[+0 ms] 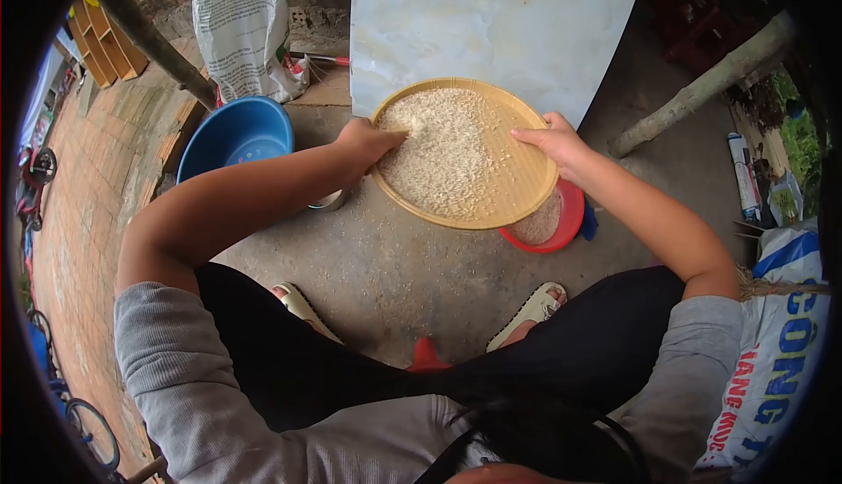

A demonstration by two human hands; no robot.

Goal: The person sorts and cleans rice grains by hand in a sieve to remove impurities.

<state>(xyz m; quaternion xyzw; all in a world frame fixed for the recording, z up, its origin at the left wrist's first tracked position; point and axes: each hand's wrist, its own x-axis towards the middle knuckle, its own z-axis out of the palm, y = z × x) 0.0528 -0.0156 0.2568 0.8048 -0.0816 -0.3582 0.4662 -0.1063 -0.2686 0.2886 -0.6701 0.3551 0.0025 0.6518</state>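
Both my hands hold a round woven winnowing basket [523, 168] by opposite sides of its rim, above the floor and in front of me. My left hand [367, 145] is closed on the left edge, with the thumb over the inside. On the right edge my right hand [558, 145] grips with its thumb inside the rim and its fingers mostly hidden. Pale grain [443, 155], which looks like rice, is spread over the left and middle of the basket. Partly beneath its right side stands a red basin [574, 214] with more grain.
A blue basin [237, 138] stands at the left, near an upright white sack [239, 28]. Behind the basket is a pale board [491, 19]. Wooden poles [702, 85] slant at both sides. Another printed sack [776, 352] lies at the right. Loose grains dot the concrete floor [377, 282].
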